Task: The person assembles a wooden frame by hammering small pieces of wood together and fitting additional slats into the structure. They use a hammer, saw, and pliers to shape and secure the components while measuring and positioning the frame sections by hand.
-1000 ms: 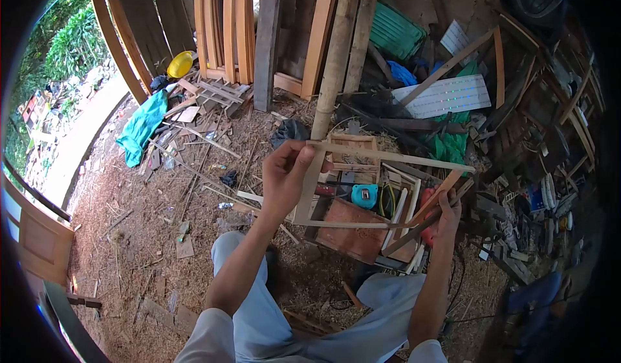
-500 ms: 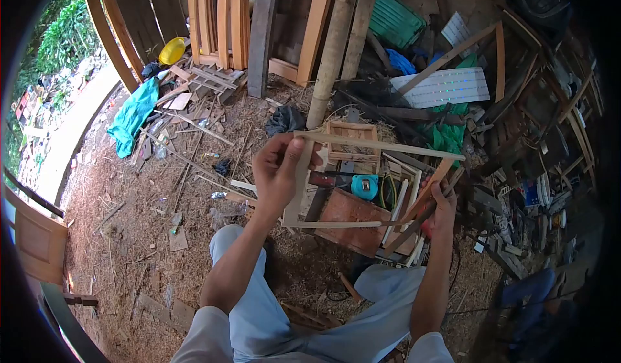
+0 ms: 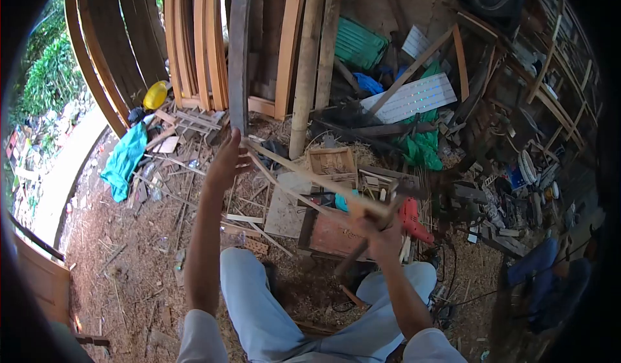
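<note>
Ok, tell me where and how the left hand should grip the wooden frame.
Probably the left end of the wooden frame, in a pinch, coming from the left: its long slats look thin, and the right hand is at the opposite end.

Pale tan frame (image 3: 317,178), red tool (image 3: 414,221), yellow bowl (image 3: 156,95); dotted white panel (image 3: 415,99)

Pale wooden frame (image 3: 312,175) in the right grip (image 3: 384,236).
</note>
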Demonstrator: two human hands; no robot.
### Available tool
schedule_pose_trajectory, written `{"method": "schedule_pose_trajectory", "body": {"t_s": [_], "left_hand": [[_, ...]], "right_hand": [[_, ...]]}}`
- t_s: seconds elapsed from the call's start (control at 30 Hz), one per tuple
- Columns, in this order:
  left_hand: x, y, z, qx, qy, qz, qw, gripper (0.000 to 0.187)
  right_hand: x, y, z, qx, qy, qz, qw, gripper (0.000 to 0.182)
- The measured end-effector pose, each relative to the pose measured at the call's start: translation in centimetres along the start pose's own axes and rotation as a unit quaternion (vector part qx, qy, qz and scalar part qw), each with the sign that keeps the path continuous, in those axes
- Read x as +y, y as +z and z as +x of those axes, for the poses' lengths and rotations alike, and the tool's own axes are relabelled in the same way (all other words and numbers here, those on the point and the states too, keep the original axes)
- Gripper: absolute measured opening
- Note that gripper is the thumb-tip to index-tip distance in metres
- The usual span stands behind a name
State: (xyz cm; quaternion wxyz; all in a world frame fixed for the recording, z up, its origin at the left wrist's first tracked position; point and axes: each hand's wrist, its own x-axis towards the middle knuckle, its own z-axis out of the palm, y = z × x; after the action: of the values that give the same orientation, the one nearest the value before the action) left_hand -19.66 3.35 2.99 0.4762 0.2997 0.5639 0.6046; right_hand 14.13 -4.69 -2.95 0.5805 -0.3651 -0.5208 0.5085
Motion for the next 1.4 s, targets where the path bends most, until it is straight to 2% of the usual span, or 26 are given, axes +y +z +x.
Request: {"method": "schedule_pose_trajectory", "body": {"t_s": [0.03,0.07,0.13,0.17,0.2,0.23,0.27,0.33,0.37,0.4,0.43,0.47,0.5,0.53,0.57,0.6,0.63,0.7,0.73,0.8,0.9,1.0,1.23,1.3,1.33,1.4], "left_hand": [[1.5,-0.1,0.2,-0.064,0.008,-0.036,0.997,0.055],[2.7,-0.6,1.2,-0.066,0.007,-0.03,0.997,0.055],[4.8,-1.0,4.0,-0.183,-0.018,-0.122,0.975,0.045],[5.9,-0.2,4.2,-0.185,-0.018,-0.119,0.975,0.045],[7.4,0.7,4.0,-0.195,0.005,-0.046,0.98,0.04],[8.7,1.4,3.5,-0.204,0.03,0.028,0.978,0.034],[9.5,2.2,3.0,-0.205,0.034,0.032,0.978,0.034],[11.5,5.9,-0.7,-0.174,0.187,0.254,0.933,0.029],[11.9,7.2,-2.9,-0.154,0.229,0.301,0.912,0.025],[11.3,7.8,-3.8,-0.155,0.229,0.303,0.912,0.025],[10.6,8.2,-4.4,-0.136,0.337,0.379,0.851,0.023],[9.8,8.5,-4.7,-0.115,0.439,0.445,0.772,0.021],[8.4,8.4,-4.4,-0.117,0.438,0.445,0.772,0.021],[6.7,8.3,-3.8,-0.167,0.486,0.45,0.731,0.02],[5.3,8.3,-3.2,-0.216,0.532,0.449,0.684,0.019],[4.1,8.5,-3.3,-0.219,0.53,0.448,0.686,0.019],[3.1,9.1,-3.5,-0.245,0.502,0.467,0.686,0.019],[1.9,10.0,-3.7,-0.276,0.468,0.484,0.686,0.019],[1.7,10.5,-3.9,-0.296,0.441,0.484,0.696,0.018],[1.7,11.2,-4.0,-0.319,0.409,0.481,0.707,0.018],[1.3,11.7,-3.8,-0.335,0.394,0.423,0.744,0.017],[0.4,12.2,-3.8,-0.37,0.369,0.436,0.733,0.021],[-3.2,12.8,-4.7,-0.372,0.334,0.358,0.788,0.023],[-3.6,13.0,-5.0,-0.371,0.312,0.34,0.806,0.02],[-3.7,13.2,-5.1,-0.374,0.316,0.336,0.805,0.02],[-4.0,13.6,-5.5,-0.375,0.26,0.378,0.806,0.018]], "right_hand": [[-0.6,1.8,-1.2,-0.028,0.011,0.016,0.999,0.042],[-0.2,3.8,-2.1,-0.059,-0.005,0.083,0.995,0.042],[1.0,6.0,-2.9,-0.086,-0.022,0.149,0.985,0.042],[1.5,6.4,-2.7,-0.144,-0.037,0.068,0.987,0.038],[1.0,6.7,-2.3,-0.201,-0.053,-0.012,0.978,0.033],[0.1,6.5,-1.9,-0.2,-0.059,-0.009,0.978,0.033],[-1.2,5.8,-1.3,-0.163,-0.035,-0.071,0.983,0.026],[-1.8,3.7,0.8,-0.051,-0.001,-0.181,0.982,0.018],[-0.5,2.1,2.8,0.02,0.009,-0.227,0.974,0.019],[0.2,0.3,4.8,0.035,0.021,-0.234,0.971,0.022],[1.1,-1.3,7.1,0.049,0.034,-0.241,0.969,0.025],[2.5,-2.5,9.5,0.046,0.032,-0.324,0.944,0.026],[4.4,-3.3,11.7,0.042,0.032,-0.405,0.913,0.027],[6.6,-3.6,13.5,0.044,0.035,-0.405,0.913,0.027],[8.8,-3.8,15.4,-0.009,0.026,-0.499,0.866,0.027],[10.4,-4.0,16.7,-0.063,0.017,-0.587,0.807,0.027],[11.2,-3.6,17.9,-0.062,0.02,-0.587,0.807,0.027],[13.3,-2.1,19.8,-0.063,0.128,-0.562,0.815,0.026],[14.1,-1.6,20.5,-0.062,0.135,-0.561,0.814,0.026],[15.8,-0.9,21.8,-0.087,0.079,-0.614,0.78,0.018],[17.5,-0.7,23.3,-0.114,0.078,-0.642,0.754,0.019],[17.7,-0.3,23.5,-0.114,0.104,-0.628,0.763,0.019],[17.8,-0.7,23.4,-0.139,0.132,-0.621,0.76,0.015],[17.2,-1.0,23.1,-0.114,0.099,-0.589,0.794,0.017],[16.7,-1.0,23.3,-0.108,0.098,-0.592,0.792,0.017],[15.6,-0.7,23.4,-0.093,0.099,-0.581,0.803,0.016]]}}
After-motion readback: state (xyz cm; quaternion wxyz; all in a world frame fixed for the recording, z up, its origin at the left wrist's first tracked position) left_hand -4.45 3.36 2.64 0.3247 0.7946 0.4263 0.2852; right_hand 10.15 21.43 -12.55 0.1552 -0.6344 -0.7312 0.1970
